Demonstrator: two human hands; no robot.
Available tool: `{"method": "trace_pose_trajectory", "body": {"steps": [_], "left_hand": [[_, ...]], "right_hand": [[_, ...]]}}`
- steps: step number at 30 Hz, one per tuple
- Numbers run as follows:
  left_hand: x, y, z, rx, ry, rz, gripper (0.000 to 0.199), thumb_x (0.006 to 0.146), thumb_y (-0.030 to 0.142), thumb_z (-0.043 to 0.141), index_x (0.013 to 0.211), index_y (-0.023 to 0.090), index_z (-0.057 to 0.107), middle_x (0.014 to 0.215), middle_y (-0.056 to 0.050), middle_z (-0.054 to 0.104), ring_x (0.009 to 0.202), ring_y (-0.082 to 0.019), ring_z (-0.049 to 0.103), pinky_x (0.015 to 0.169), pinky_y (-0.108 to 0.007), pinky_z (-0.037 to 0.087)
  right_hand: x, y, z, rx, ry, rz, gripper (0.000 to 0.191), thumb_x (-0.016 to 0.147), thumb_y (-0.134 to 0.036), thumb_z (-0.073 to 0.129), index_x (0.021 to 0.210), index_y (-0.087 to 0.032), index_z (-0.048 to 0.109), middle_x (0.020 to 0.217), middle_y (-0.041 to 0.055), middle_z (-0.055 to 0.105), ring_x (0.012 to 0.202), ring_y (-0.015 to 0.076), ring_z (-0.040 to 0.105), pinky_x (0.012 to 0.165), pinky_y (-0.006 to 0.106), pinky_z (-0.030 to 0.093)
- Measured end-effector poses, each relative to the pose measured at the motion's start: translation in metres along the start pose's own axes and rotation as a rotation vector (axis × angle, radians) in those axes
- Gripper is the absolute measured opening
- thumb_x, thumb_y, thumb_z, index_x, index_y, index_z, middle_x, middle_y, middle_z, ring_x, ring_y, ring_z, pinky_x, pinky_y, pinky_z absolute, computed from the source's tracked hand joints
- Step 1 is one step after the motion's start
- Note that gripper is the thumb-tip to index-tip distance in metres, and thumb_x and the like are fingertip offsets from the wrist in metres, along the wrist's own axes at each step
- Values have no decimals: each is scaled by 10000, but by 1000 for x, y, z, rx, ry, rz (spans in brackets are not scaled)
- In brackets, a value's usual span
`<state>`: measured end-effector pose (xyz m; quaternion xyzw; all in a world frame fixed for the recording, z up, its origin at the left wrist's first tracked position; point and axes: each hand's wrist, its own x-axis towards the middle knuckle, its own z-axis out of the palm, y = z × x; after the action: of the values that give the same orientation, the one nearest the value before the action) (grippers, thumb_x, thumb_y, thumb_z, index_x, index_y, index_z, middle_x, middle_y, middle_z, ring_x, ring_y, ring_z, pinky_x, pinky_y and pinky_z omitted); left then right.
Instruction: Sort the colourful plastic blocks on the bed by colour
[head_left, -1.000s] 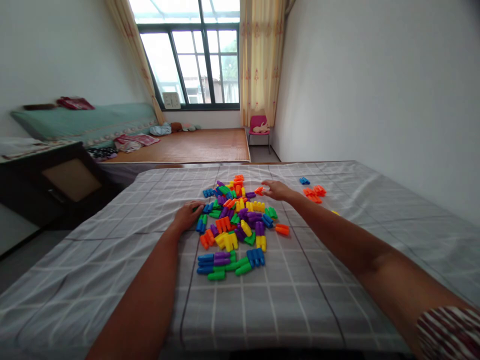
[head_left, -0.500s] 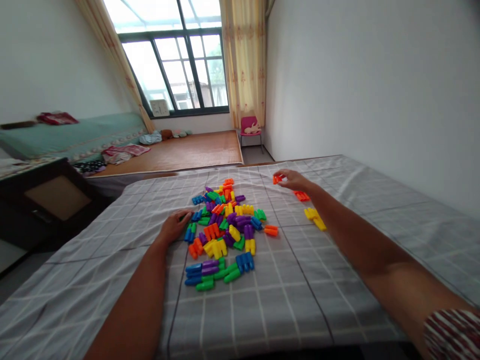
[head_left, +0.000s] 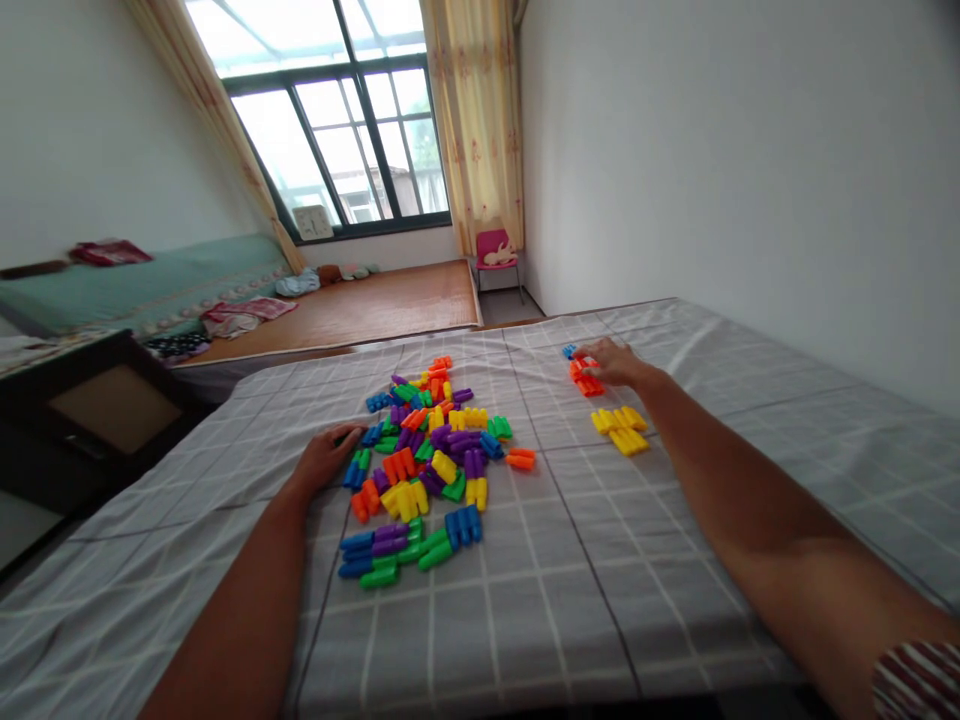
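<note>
Far right on the cloth, my right hand [head_left: 611,362] is closed with its fingertips on orange bullet-shaped toy blocks [head_left: 583,378]. Part of that orange group is hidden by the fingers. A blue block [head_left: 569,351] shows just past the fingertips. Nearer me lies a cluster of yellow blocks [head_left: 621,428]. My left hand [head_left: 328,455] rests flat on the cloth at the left side of a mixed pile, fingers stretched towards a blue block [head_left: 372,435] and holding nothing. Purple blocks [head_left: 457,440] lie mid-pile, and a lone orange block [head_left: 521,459] sits at its right edge.
A grey checked cloth [head_left: 540,600] covers the surface under everything. Joined blue, purple and green blocks [head_left: 409,545] lie at the pile's near end. Beyond are a low bed [head_left: 375,305], a pink chair [head_left: 493,245] and a dark cabinet [head_left: 97,410]. A white wall [head_left: 712,180] stands to the right.
My right hand has carried its orange block right and slightly nearer, to the other orange blocks. The blue block beyond it now shows. My left hand stays beside the pile; the view has shifted slightly.
</note>
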<state>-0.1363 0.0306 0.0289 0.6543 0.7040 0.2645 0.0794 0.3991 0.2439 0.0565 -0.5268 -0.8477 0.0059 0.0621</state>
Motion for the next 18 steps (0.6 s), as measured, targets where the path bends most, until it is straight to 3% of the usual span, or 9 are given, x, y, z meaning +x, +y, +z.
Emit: {"method": "trace_pose_trajectory", "body": {"steps": [6,12,15,18], "left_hand": [[1,1,1,11,4,-8,654,778,698,407,1018,183,730,1128,-68,712,1077,-261,618,984,-330,442],[-3,6,2,-8,12,-2,582,812,632,411,1008,184,728,1112,-71,718,1050,-249,619,973,-324,443],[-3,5,4,-4,34,17,513,833,559,421,994,183,731,1095,-71,722,1035,-244,626,959,-320,450],[-2,1,6,4,50,43,472,835,518,432,969,187,740,1058,-66,730,1004,-240,639,922,-313,469]], "right_hand": [[-5,-4,4,17,-8,22,419,846,-329,563,1260,-282,601,1258,128,589,1233,351,457,934,586,396],[-1,0,0,136,172,-139,434,773,-309,636,1206,-282,644,1253,80,628,1163,311,533,979,525,404],[1,-25,-9,165,270,-276,394,806,-269,587,1194,-249,651,1224,84,650,1145,276,561,1005,486,401],[3,-78,-13,216,226,-516,370,840,-246,564,1201,-234,642,1211,84,657,1132,249,580,1008,446,413]]}}
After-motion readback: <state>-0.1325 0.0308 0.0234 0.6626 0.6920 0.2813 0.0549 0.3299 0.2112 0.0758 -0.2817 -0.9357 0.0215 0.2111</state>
